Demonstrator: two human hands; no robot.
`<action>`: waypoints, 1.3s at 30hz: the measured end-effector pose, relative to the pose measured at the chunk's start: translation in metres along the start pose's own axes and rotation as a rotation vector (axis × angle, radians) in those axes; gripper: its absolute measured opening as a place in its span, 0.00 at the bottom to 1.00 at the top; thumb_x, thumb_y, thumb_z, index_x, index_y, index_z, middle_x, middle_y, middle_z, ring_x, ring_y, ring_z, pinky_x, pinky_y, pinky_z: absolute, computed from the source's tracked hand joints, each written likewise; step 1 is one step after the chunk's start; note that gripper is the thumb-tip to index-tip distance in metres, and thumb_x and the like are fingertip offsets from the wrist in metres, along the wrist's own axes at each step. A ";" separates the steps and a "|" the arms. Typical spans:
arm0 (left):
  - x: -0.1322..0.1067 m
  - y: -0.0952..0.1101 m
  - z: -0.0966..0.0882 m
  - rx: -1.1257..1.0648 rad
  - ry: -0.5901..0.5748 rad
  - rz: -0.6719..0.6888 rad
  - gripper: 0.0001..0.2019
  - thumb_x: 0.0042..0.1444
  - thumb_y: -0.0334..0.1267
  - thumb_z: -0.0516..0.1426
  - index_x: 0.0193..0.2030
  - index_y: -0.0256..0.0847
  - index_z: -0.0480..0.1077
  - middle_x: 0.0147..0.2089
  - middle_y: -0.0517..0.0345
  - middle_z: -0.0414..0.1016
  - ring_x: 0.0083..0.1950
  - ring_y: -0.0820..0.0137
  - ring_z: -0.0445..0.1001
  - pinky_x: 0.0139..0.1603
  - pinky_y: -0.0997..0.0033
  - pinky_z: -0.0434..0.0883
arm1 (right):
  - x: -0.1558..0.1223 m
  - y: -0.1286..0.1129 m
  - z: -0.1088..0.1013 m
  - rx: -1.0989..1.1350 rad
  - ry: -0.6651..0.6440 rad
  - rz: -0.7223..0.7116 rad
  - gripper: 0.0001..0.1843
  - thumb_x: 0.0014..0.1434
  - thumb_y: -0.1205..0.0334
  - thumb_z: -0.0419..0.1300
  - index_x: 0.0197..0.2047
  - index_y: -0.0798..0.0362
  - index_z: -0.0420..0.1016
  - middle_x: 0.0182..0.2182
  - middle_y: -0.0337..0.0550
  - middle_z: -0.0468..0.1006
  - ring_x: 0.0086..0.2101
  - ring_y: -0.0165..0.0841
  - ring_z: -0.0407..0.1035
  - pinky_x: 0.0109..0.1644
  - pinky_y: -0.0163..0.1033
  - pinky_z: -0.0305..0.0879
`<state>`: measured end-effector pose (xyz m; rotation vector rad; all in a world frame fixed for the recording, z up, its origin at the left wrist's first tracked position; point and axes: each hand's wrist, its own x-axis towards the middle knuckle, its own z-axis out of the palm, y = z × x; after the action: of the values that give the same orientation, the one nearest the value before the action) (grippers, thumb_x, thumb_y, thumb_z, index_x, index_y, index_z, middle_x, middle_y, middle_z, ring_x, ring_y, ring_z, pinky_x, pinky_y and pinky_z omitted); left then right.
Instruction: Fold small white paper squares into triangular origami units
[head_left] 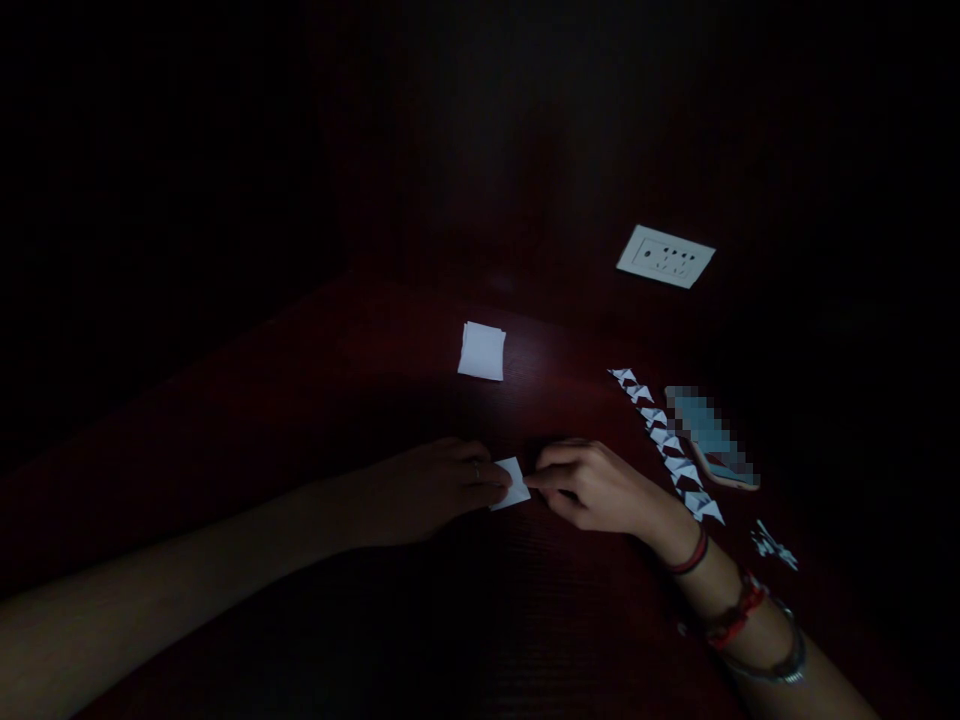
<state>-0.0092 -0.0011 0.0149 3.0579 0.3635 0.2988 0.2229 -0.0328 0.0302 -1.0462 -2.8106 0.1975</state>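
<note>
Head view, left hand flat on paper, right hand touching

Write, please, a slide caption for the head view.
Left hand and right hand press a small white paper on a dark table, near a paper stack and folded triangles.
</note>
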 end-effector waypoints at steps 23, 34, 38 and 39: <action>-0.002 -0.002 0.001 0.050 -0.033 -0.008 0.16 0.56 0.27 0.50 0.52 0.42 0.61 0.52 0.59 0.65 0.52 0.63 0.59 0.51 0.64 0.56 | -0.001 -0.005 -0.007 0.036 -0.084 -0.020 0.11 0.54 0.68 0.52 0.37 0.53 0.74 0.30 0.39 0.70 0.28 0.27 0.63 0.32 0.32 0.57; -0.002 -0.005 0.007 0.077 0.009 -0.014 0.20 0.55 0.26 0.50 0.55 0.44 0.58 0.57 0.58 0.59 0.52 0.64 0.60 0.50 0.64 0.57 | 0.001 -0.002 0.001 0.006 0.044 0.045 0.12 0.58 0.64 0.50 0.43 0.53 0.71 0.33 0.42 0.70 0.32 0.28 0.65 0.38 0.34 0.60; -0.004 -0.006 0.012 0.099 0.042 -0.071 0.20 0.56 0.27 0.49 0.55 0.40 0.57 0.55 0.51 0.61 0.52 0.62 0.60 0.49 0.63 0.59 | 0.003 0.000 0.008 -0.055 0.047 0.062 0.14 0.59 0.60 0.50 0.44 0.53 0.71 0.35 0.43 0.70 0.34 0.30 0.66 0.40 0.35 0.62; -0.004 -0.006 0.012 0.089 0.040 -0.078 0.19 0.56 0.27 0.49 0.54 0.39 0.59 0.53 0.50 0.61 0.52 0.62 0.60 0.50 0.63 0.59 | 0.003 0.000 0.009 -0.063 0.054 0.067 0.14 0.59 0.60 0.50 0.44 0.53 0.71 0.35 0.43 0.70 0.34 0.30 0.66 0.41 0.36 0.62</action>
<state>-0.0119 0.0035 0.0019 3.1184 0.5108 0.3496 0.2191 -0.0320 0.0220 -1.1419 -2.7527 0.0858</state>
